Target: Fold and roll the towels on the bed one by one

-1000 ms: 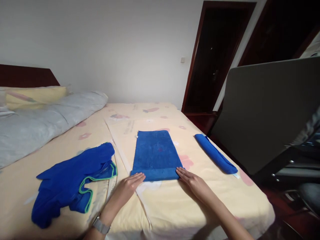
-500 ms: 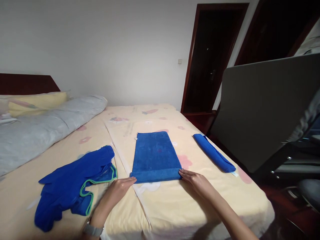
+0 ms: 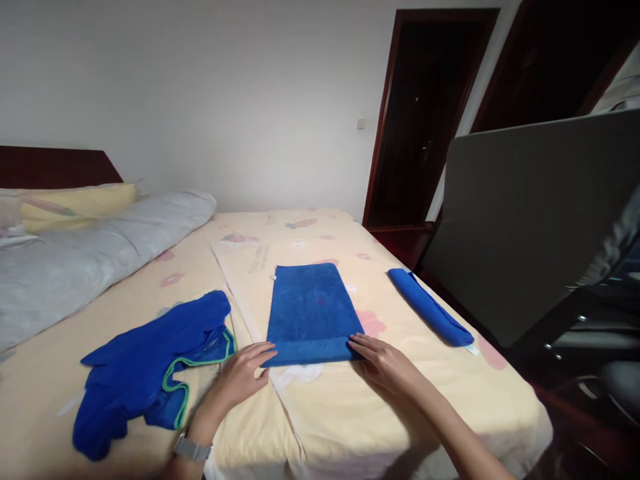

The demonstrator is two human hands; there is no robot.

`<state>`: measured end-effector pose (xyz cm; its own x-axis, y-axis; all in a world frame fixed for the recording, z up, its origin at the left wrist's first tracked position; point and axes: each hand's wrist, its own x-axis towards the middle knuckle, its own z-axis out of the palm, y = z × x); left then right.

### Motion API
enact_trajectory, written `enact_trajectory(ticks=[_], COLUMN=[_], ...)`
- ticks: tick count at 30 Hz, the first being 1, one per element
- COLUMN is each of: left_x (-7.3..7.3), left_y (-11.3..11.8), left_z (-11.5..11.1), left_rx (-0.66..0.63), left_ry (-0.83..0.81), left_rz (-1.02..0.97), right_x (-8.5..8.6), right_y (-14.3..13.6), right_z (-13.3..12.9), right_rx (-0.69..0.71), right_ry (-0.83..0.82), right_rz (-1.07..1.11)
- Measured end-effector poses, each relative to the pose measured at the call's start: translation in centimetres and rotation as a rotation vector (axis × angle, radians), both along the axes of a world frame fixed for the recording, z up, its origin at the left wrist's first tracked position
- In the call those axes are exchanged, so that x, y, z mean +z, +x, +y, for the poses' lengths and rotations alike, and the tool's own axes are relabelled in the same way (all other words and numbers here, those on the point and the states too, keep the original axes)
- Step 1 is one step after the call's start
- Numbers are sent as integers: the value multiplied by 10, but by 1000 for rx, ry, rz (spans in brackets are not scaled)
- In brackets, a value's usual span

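- The blue towel (image 3: 315, 303) lies flat on the patterned bedsheet (image 3: 360, 413), in the middle of the bed's near part; its near edge is turned over into a narrow fold
- The left hand (image 3: 245, 370) touches the fold's left end; its fingers rest on top, the thumb standing apart below them; a watch (image 3: 193, 448) circles the wrist
- The right hand (image 3: 384, 363) touches the fold's right end, fingers pressed close together on top; its thumb is hidden, so whether it pinches the towel cannot be told
- To the left lies a crumpled blue cloth (image 3: 150, 360) with green edging; to the right, near the bed's side, lies a blue roll (image 3: 430, 310)
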<state>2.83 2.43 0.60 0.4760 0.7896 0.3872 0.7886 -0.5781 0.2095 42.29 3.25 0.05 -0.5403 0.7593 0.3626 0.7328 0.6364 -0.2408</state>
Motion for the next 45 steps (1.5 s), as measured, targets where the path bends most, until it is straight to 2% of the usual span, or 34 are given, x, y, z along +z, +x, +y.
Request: enact_trajectory(ticks=[6,11,15,18,21,25,30,36,41,43,45], left_x=[-6,-3,0,0,-5,-16,-20,-6,-5,-7,-6], left_y=[2,-1,0,3,9,15,15,15,14,11,9], left_z=[8,9,21,37,50,61,66,59,41,34,28], left_rx=[35,45,118,142,151,231,298,301,374,372,327], left_ry=[-47,-125,-278,-362,-374,-355,-340,-326,-256,-168,-30], left_rz=[9,-88,-259,-494,-700,-754,-766,-743,-402,-299,-232], right_x=[-8,-2,2,-3,-13,-23,-21,-3,-2,-3,-2], right_y=[6,13,13,9,6,4,4,5,6,7,6], right_z=[5,6,21,42,61,72,71,59,46,41,36], right_rx=[-49,-78,-81,-128,-224,-275,-291,-244,-231,-282,-344], right_ry=[-108,-222,-329,-362,-435,-464,-354,-375,-435,-336,-153], right_rz=[-40,120,332,562,750,799,707,731,581,433,281])
